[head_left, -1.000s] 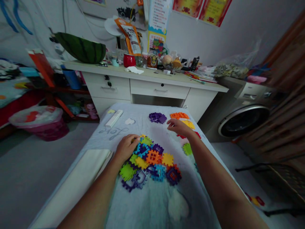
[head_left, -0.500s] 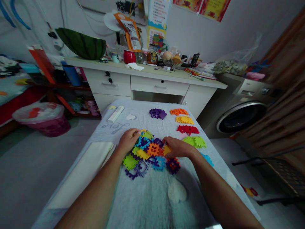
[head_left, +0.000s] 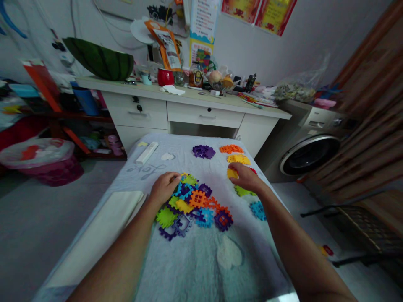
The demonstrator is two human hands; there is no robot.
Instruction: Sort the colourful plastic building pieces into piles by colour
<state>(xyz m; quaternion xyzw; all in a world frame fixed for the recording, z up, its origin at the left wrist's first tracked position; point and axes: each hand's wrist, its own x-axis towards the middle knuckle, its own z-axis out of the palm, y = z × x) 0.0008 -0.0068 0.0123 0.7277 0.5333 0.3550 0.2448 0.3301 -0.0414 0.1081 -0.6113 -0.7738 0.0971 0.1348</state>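
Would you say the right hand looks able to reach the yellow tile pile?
Probably yes: the right hand, holding a yellow toothed tile, is close to the yellow tile pile, with nothing visible between.

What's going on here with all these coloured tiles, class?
A person's right hand holds a yellow tile near the yellow pile. The left hand is at the mixed heap; whether it grips a tile is unclear. Beyond the heap is a purple pile; along the right also lie an orange pile, red tiles, green tiles and blue tiles.
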